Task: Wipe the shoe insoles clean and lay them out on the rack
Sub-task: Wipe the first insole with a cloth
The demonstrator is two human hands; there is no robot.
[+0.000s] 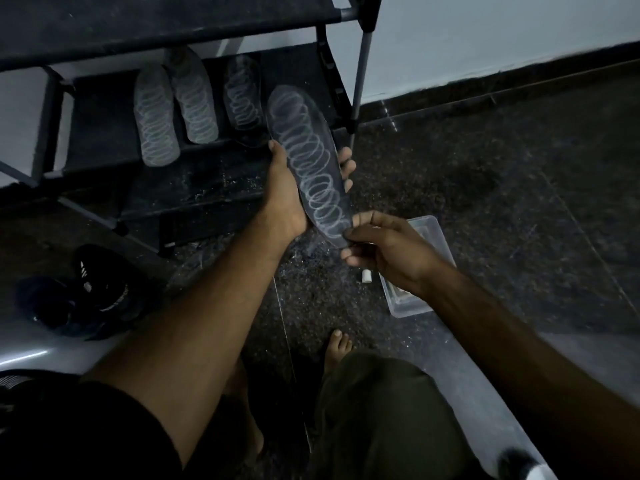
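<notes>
Left hand (pixel 284 199) grips insole (pixel 308 161), toe toward rack (pixel 104 133); right hand (pixel 384 247) seemingly pinches heel.

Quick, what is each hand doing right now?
Left hand: holds the insole from underneath, thumb and fingers curled round its edges.
Right hand: pinches the near end of the same insole.

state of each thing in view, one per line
held insole: off the rack, white chalk-like loops on it
left hand: grips the insole's side
right hand: pinches the insole's near end
three insoles: lying on the rack shelf, same loops
black shoes: on the floor
clear tub: on the floor, no lid on it
</notes>
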